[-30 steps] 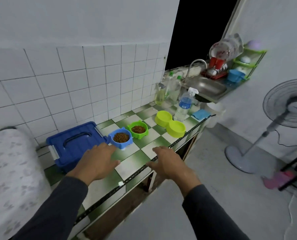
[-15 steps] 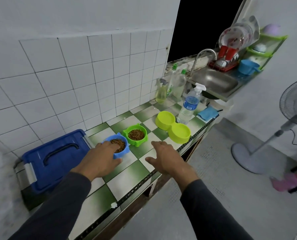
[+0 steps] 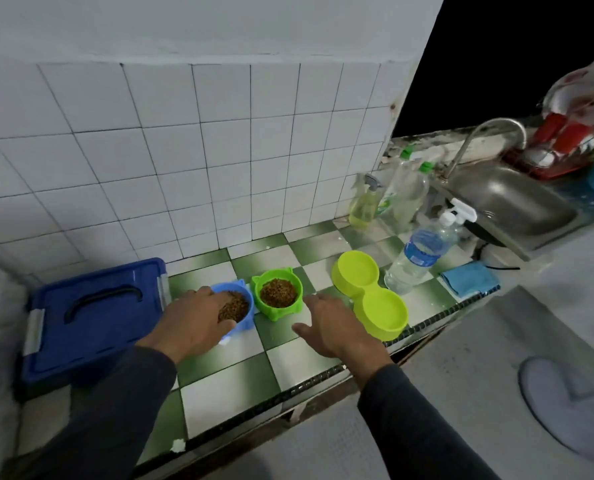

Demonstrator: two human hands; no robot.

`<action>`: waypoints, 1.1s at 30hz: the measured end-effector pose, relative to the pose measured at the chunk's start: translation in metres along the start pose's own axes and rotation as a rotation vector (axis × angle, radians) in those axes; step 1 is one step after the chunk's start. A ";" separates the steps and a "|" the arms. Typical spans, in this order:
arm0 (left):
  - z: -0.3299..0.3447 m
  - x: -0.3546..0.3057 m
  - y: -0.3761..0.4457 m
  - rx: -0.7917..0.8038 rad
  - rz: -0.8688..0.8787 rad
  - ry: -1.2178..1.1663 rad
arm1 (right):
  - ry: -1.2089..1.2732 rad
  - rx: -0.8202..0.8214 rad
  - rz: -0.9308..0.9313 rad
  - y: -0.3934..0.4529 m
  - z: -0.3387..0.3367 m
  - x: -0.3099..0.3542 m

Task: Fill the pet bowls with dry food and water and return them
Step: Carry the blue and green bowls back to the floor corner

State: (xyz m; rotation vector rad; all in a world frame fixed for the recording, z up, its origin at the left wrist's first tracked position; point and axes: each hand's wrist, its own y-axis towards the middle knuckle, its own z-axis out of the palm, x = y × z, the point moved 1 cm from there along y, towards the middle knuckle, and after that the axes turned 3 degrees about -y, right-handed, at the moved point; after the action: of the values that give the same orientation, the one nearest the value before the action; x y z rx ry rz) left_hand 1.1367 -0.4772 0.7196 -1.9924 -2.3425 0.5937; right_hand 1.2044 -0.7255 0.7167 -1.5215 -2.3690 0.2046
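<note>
A blue bowl (image 3: 247, 323) and a green bowl (image 3: 279, 312), both holding brown dry food, stand side by side on the green-and-white tiled counter (image 3: 233, 386). My left hand (image 3: 193, 323) lies over the blue bowl's near left rim with its fingers curled round the edge. Just in front of and right of the green bowl is my right hand (image 3: 330, 325), fingers spread and holding nothing. A yellow-green double bowl (image 3: 357, 275) sits empty to the right, and a water bottle (image 3: 420, 258) stands beside it.
A blue lidded container (image 3: 91, 317) sits at the left against the tiled wall. A blue cloth (image 3: 470, 278) lies near the counter's right end. A spray bottle (image 3: 364, 206) and more bottles stand by the steel sink (image 3: 506, 199). The counter's front edge runs just below my wrists.
My left hand has moved forward onto the blue bowl's rim. My right hand has advanced toward the green bowl. The camera has come closer to the counter.
</note>
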 end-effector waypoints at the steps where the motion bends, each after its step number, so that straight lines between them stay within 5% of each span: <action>1: 0.003 -0.003 0.002 -0.005 -0.024 -0.007 | -0.004 0.010 -0.025 0.007 0.000 -0.006; 22: 0.075 0.008 0.048 -0.143 -0.283 -0.177 | -0.096 0.066 -0.248 0.120 0.025 -0.037; 33: 0.121 0.026 0.075 -0.162 -0.458 -0.420 | 0.120 0.168 -0.110 0.167 0.071 -0.045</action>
State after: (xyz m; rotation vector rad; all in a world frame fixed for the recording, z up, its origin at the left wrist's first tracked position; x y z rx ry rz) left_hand 1.1732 -0.4767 0.5794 -1.3891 -3.0435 0.8768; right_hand 1.3406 -0.6920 0.5936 -1.2869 -2.2714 0.2717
